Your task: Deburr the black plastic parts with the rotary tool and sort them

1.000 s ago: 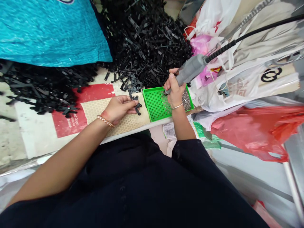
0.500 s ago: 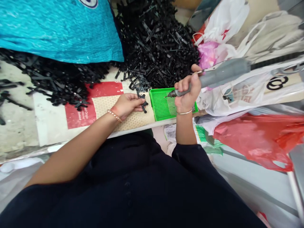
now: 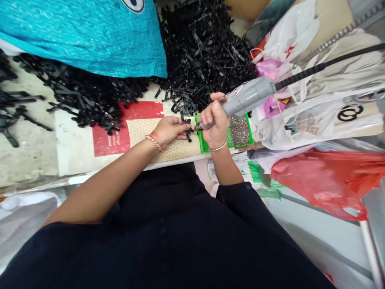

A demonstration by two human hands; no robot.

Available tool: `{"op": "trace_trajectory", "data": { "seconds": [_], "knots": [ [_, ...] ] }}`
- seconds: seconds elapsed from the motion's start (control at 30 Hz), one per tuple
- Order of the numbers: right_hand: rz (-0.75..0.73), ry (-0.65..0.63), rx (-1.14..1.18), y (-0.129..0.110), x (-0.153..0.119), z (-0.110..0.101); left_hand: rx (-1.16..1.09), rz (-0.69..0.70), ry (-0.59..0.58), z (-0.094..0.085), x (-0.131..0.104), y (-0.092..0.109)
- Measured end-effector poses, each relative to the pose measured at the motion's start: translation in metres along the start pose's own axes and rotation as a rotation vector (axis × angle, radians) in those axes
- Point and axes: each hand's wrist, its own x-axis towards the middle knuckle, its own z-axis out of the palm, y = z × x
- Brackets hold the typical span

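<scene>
My left hand (image 3: 170, 131) pinches a small black plastic part (image 3: 187, 127) between thumb and fingers, over a beige perforated mat (image 3: 168, 150). My right hand (image 3: 215, 124) is wrapped round a grey electric screwdriver (image 3: 249, 96), which is tilted with its tip pointing left. That tip is at the right side of the black part; whether it touches cannot be made out. Under and beside my right hand lies a green basket (image 3: 203, 145), partly hidden by the hand, with many small metal screws (image 3: 240, 130) in its right half.
A large heap of black plastic parts (image 3: 201, 52) lies behind the mat. More such parts sit at the left, beneath a turquoise bag (image 3: 90, 40). White plastic bags (image 3: 288, 36) and a red bag (image 3: 327, 176) crowd the right. A black cable (image 3: 327, 64) runs from the screwdriver.
My right hand has moved left with the screwdriver, from over the green basket to the black part. The screws in the basket are now uncovered. My left hand keeps its pinch.
</scene>
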Motion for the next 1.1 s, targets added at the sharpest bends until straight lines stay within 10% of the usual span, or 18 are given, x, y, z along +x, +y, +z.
{"op": "trace_trajectory", "data": {
  "seconds": [1.1],
  "knots": [
    [0.007,0.040,0.044,-0.0023,-0.0065,0.0015,0.010,0.001,-0.007,-0.0004,-0.0002,-0.0010]
  ]
}}
